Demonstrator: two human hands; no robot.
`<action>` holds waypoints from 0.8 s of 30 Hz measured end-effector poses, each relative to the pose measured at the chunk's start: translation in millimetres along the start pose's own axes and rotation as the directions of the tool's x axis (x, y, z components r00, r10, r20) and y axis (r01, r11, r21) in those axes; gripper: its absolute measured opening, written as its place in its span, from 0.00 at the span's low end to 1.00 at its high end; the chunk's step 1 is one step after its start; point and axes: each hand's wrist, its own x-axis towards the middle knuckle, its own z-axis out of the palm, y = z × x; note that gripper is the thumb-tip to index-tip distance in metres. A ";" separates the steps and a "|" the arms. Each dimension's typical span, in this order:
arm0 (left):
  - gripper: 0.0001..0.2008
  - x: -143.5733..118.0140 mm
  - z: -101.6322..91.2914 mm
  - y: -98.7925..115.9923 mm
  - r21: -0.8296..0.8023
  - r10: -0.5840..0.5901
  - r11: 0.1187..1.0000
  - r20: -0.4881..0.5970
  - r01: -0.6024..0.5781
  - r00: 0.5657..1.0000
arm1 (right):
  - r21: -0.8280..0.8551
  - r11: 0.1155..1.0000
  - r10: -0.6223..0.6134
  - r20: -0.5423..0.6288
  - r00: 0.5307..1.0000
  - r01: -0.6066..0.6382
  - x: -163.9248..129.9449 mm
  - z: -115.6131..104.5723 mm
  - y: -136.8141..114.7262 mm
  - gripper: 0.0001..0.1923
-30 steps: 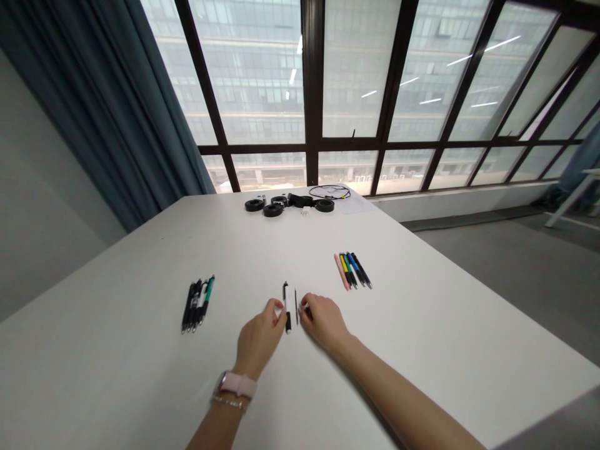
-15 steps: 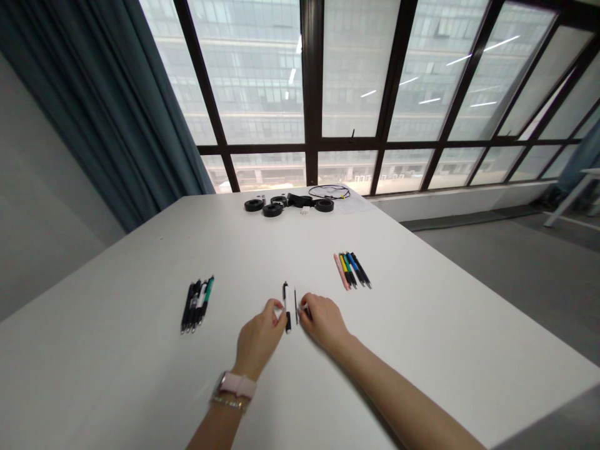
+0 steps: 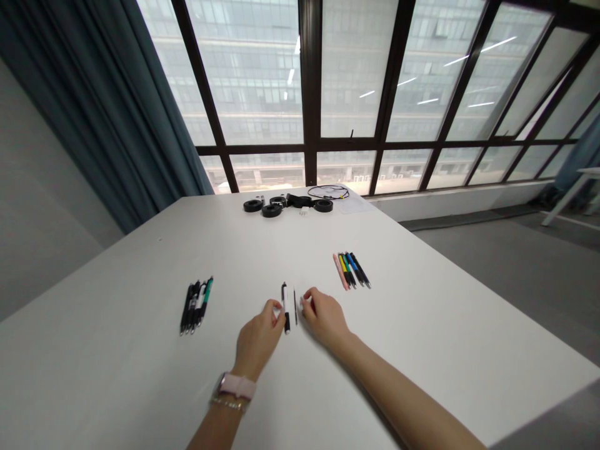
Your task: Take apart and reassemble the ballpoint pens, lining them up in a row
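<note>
A white-and-black click pen [image 3: 286, 309] lies lengthwise on the white table [image 3: 140, 375], pointing away from me. My left hand [image 3: 262, 328] is at its left side, thumb and curled fingers against the barrel. Just right of the pen, parallel to it, lies a thin dark pen refill [image 3: 295, 307]. My right hand [image 3: 322, 314] is beside the refill with fingers bent and a small gap to it; I see nothing in its grasp.
To the left lies a row of black, white and green pens [image 3: 195, 306]. Further right is a row of coloured pens [image 3: 351, 270]. Black tape-like rolls [image 3: 272, 210] and a looped black cable [image 3: 330, 190] lie at the far end, before the windows.
My right hand has shifted slightly away from the refill, widening the gap. My left hand and the pen have stayed in place.
</note>
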 end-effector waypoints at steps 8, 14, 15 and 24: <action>0.11 0.1 -0.5 -0.5 0.006 -0.001 1.000 -0.006 0.001 1.000 | 0.050 0.989 0.144 -0.037 0.989 -0.142 7.3 -4.6 9.9 0.09; 0.10 0.7 1.9 -3.5 -0.078 -0.003 0.997 -0.054 -0.001 0.999 | 0.146 0.968 0.213 -0.049 0.976 -0.204 9.7 -2.1 15.3 0.10; 0.10 0.8 2.3 -4.3 -0.111 -0.008 0.994 -0.066 0.000 0.998 | 0.154 0.967 0.215 -0.050 0.975 -0.205 9.8 -1.7 15.8 0.10; 0.14 12.6 11.5 -24.3 -0.757 -0.247 0.648 -0.111 0.079 0.962 | 0.236 0.944 0.251 -0.058 0.966 -0.231 8.9 -6.3 19.1 0.11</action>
